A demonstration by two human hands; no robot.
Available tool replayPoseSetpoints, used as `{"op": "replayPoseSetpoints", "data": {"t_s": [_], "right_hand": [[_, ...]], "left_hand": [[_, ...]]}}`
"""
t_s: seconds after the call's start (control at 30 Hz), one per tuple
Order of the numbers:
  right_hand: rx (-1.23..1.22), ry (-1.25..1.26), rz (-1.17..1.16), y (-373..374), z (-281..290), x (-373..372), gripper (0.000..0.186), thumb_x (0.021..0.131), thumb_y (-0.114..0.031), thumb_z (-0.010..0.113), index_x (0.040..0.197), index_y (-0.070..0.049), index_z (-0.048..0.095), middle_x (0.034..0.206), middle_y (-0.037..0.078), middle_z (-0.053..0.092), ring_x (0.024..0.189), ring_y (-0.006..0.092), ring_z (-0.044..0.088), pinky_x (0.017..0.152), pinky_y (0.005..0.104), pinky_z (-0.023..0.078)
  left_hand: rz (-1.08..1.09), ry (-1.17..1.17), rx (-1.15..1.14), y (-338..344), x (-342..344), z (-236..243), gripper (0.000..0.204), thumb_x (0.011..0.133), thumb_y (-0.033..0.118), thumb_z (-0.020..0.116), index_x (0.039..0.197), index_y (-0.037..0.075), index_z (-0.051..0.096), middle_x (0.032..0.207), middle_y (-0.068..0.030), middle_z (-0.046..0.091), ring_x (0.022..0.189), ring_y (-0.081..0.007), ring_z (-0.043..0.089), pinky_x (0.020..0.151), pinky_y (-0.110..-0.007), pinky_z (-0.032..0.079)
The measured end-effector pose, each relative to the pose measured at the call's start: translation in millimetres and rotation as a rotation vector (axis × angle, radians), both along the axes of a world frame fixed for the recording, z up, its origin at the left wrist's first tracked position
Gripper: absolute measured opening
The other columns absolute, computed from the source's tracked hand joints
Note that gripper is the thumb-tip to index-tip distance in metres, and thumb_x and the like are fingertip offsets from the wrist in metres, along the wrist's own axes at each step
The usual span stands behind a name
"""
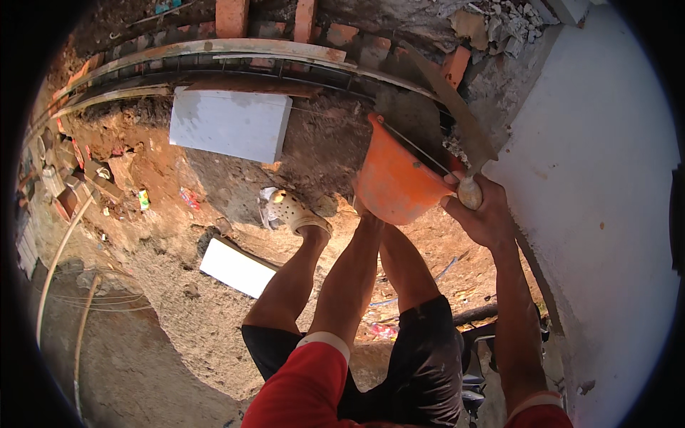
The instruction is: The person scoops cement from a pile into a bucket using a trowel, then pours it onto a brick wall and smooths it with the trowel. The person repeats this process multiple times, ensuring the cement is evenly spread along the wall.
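One orange bucket is tilted in front of the legs, its mouth turned to the upper right and its thin wire running across the opening. The right grip is wrapped round the pale handle of a trowel, pinching it just beside the bucket's rim; I cannot tell whether it pinches the rim too. The trowel's long flat blade points away to the upper left, past the bucket and over the end of the boards. The left forearm reaches up to the bucket's lower side, where the left grip is hidden, so I cannot tell whether it is spread or pressed together. Two white blocks lie on the dirt, the upper one near the boards, the lower one beside the left leg. A pale clog covers the left foot, between the blocks and the bucket. Bricks stand beyond the boards, and a white wall rises along the right
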State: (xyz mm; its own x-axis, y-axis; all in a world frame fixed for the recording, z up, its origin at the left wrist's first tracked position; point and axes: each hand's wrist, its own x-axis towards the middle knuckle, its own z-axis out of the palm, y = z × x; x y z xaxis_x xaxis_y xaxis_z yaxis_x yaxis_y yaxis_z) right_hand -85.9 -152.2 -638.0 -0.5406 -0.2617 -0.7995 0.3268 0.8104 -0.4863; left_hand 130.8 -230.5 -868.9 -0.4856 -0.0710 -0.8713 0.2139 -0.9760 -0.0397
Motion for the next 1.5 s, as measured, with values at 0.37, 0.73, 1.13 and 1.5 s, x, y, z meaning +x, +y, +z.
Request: {"op": "replayPoseSetpoints", "data": {"t_s": [0.37, 0.73, 1.13, 1.5], "right_hand": [[0.028, -0.018, -0.088, -24, 0, -30, 0.038, 0.084, -0.011, 0.080, 0.116, 0.005, 0.068, 0.101, 0.009, 0.073, 0.091, 0.0140, 0.068, 0.081, 0.0313, 0.056], [-0.063, 0.002, -0.155, -111, 6, -87, 0.042, 0.086, -0.018, 0.081, 0.118, 0.005, 0.064, 0.107, 0.010, 0.069, 0.086, 0.0145, 0.067, 0.078, 0.0309, 0.055], [0.110, 0.282, -0.060, -143, -138, -134, 0.042, 0.086, -0.033, 0.082, 0.109, -0.001, 0.067, 0.100, 0.008, 0.067, 0.089, 0.0200, 0.065, 0.081, 0.0359, 0.052], [0.057, 0.139, -0.150, -89, -93, -150, 0.040, 0.089, -0.032, 0.079, 0.113, -0.001, 0.068, 0.103, 0.007, 0.067, 0.097, 0.0160, 0.062, 0.088, 0.0331, 0.048]], "left_hand": [[0.070, -0.038, 0.015, -13, -13, 10, 0.047, 0.106, 0.047, 0.045, 0.128, 0.008, 0.061, 0.122, -0.0034, 0.064, 0.113, -0.0200, 0.060, 0.101, -0.040, 0.048], [0.121, 0.158, -0.142, -98, -61, 64, 0.058, 0.104, 0.051, 0.034, 0.132, 0.007, 0.060, 0.127, -0.0078, 0.064, 0.120, -0.0268, 0.060, 0.104, -0.044, 0.050], [0.024, -0.270, -0.203, -174, -119, 66, 0.050, 0.105, 0.043, 0.030, 0.127, 0.007, 0.057, 0.120, -0.0095, 0.065, 0.114, -0.0218, 0.065, 0.096, -0.043, 0.053], [-0.115, -0.311, -0.173, -129, -114, 115, 0.042, 0.104, 0.035, 0.035, 0.120, 0.006, 0.060, 0.114, -0.0077, 0.066, 0.104, -0.0173, 0.064, 0.091, -0.036, 0.051]]}}
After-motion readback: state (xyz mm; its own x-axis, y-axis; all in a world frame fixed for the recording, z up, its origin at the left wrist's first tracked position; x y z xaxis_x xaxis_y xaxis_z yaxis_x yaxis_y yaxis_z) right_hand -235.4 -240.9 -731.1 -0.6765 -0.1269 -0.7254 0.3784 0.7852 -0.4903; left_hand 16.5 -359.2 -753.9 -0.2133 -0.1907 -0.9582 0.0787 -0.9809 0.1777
